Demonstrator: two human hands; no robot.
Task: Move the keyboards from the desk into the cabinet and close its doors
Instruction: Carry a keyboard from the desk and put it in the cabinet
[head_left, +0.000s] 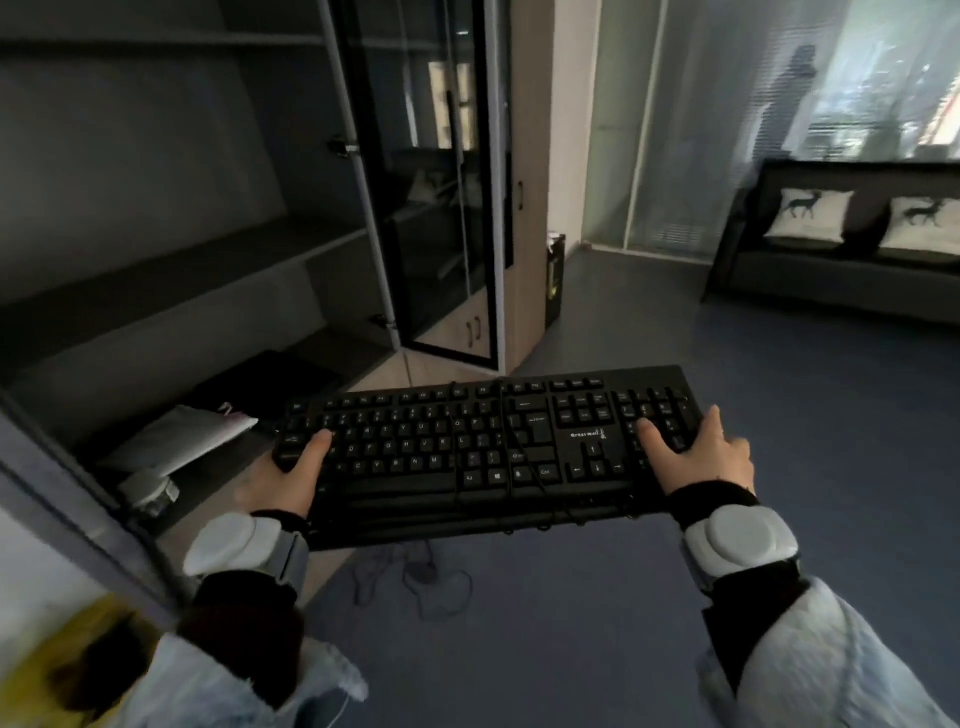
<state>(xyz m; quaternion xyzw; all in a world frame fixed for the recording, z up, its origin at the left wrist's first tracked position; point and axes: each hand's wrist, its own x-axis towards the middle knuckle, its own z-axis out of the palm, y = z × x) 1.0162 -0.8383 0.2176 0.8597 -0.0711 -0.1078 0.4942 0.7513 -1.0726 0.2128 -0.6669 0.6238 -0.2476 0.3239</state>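
Note:
I hold a black keyboard (488, 441) flat in front of me, above the blue floor. Its cable is wound around the middle and a loop dangles below. My left hand (291, 473) grips the left end with the thumb on the keys. At the right end, my right hand (696, 452) grips the number pad side. The cabinet (171, 208) stands open to the left, with dark shelves. Its glass door (431, 197) is swung open just beyond the keyboard. A dark flat object (270, 384), possibly another keyboard, lies on the lowest shelf.
A grey-white packet (182, 441) and a small white item (150, 488) lie on the bottom shelf near the left. A dark sofa (831, 260) with two deer cushions stands at the far right. A dark bin (555, 280) sits beside the wooden cabinet side.

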